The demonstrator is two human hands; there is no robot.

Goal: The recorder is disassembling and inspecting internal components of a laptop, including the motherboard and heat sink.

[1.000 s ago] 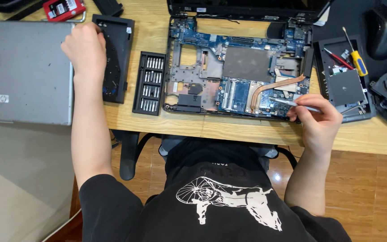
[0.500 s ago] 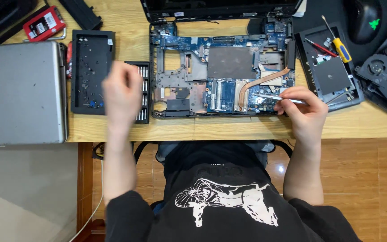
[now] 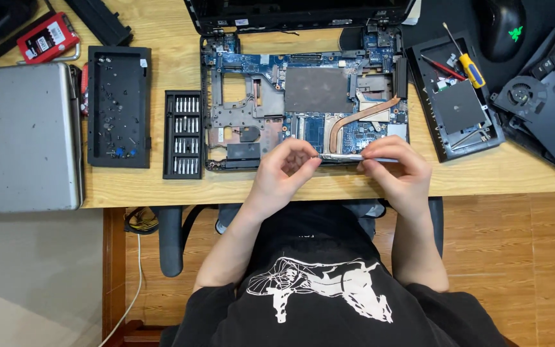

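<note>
An opened laptop base (image 3: pixel 303 103) with a blue circuit board and a copper heat pipe (image 3: pixel 362 117) lies on the wooden desk (image 3: pixel 168 32). Both hands meet at its front edge. My right hand (image 3: pixel 396 168) grips the handle of a slim silver screwdriver (image 3: pixel 342 157), which lies level and points left. My left hand (image 3: pixel 284 168) pinches the tip end of the screwdriver between thumb and fingers. A black case of screwdriver bits (image 3: pixel 183 133) lies left of the laptop base.
A black tray with small screws (image 3: pixel 118 106) and a closed silver laptop (image 3: pixel 24 138) sit at the left. A red box (image 3: pixel 47 37) is at the far left. At the right lie a black cover with a yellow-handled screwdriver (image 3: pixel 465 61), a fan assembly (image 3: pixel 534 103) and a mouse (image 3: pixel 501 26).
My left hand has come from the black tray at the left across to the screwdriver tip. My right hand stays on the screwdriver at the laptop's front edge.
</note>
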